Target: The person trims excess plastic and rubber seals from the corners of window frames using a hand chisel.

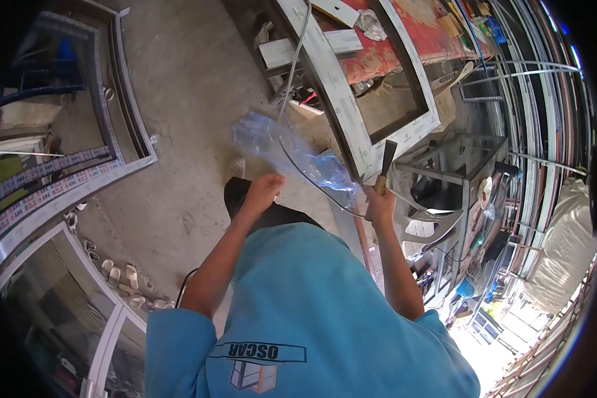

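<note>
Shirt: blue (pixel 312 285), nearest the lens, printed lettering and a window drawing upside down from this view.
Right hand (pixel 380 204): wrapped round the handle of a hand tool (pixel 387 162), just beside the near corner of the white frame; exact finger placement hard to see.
Hand tool: light handle, dark flared end pointing up and away from the body, probably so the working end stays clear of the fingers; exact type unclear.
Left hand (pixel 265 192): fingers curled inward, held in front of the body, apart from the frame; nothing seen sticking out, inside of the fist hidden.
White frame (pixel 341 93): film-wrapped, lies over the red covering (pixel 414 20), near corner reaching toward the person, likely for easy access; film probably guards the finish.
Cable (pixel 305 30): crosses the frame, then runs down toward the right hand; can't tell whether it is held or passes behind.
Plastic sheet (pixel 255 136): clear, crumpled, on the floor beside the frame, looks like discarded wrapping.
Window unit (pixel 79 192): at left, printed tape along its lower rail, presumably scratch protection.
Sandals (pixel 115 275): on the floor beside the glazed panels, seemingly kept out of the walkway.
Profiles (pixel 550 132): long lengths packed side by side at right, likely to save floor space.
</note>
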`<state>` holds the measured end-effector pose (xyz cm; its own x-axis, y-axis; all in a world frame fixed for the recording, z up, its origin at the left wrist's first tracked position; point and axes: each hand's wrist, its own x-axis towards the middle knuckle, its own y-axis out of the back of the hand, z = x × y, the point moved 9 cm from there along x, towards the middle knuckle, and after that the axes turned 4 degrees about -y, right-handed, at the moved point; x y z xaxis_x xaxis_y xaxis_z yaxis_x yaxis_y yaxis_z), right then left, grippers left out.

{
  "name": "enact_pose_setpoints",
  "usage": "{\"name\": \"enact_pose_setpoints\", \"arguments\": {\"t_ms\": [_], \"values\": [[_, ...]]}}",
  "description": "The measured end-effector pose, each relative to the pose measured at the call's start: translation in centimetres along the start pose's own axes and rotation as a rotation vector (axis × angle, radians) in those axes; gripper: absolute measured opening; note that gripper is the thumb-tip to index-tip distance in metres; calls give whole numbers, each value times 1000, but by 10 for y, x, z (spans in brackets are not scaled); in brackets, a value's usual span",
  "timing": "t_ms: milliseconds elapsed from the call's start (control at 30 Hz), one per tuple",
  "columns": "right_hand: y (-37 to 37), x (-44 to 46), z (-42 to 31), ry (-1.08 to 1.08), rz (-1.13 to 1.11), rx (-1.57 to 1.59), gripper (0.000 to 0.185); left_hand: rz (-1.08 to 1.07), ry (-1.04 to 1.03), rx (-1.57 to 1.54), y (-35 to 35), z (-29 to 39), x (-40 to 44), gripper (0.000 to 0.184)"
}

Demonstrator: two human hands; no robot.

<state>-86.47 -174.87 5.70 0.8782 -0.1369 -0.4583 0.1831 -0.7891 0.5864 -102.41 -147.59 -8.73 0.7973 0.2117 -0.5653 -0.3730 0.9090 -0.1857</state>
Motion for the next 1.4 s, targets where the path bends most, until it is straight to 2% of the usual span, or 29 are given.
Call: {"name": "enact_pose_setpoints", "arguments": {"t_ms": [233,300,433,500,733,833,1000,1100,1400], "values": [[-1,14,10,26,-20,-91,20,30,-27,-51,9,-12,8,34],[-6,16,13,14,-74,22,21,43,-29,-52,9,-13,10,38],[-7,19,23,-49,-98,30,21,44,-30,-90,7,-12,11,36],[-16,18,31,-138,-206,228,18,52,-24,-88,5,-12,11,35],[-30,17,38,-170,-321,313,15,73,-31,-78,1,-6,7,33],[-33,19,39,-135,-283,381,16,75,-42,-54,-2,-3,6,32],[-27,18,39,-92,-184,278,18,74,-66,-16,-11,6,5,32],[-20,11,32,-82,-102,154,21,-19,-43,9,-21,4,6,31],[-23,11,26,-16,3,96,23,-4,-79,26,-22,9,-3,27]]}}
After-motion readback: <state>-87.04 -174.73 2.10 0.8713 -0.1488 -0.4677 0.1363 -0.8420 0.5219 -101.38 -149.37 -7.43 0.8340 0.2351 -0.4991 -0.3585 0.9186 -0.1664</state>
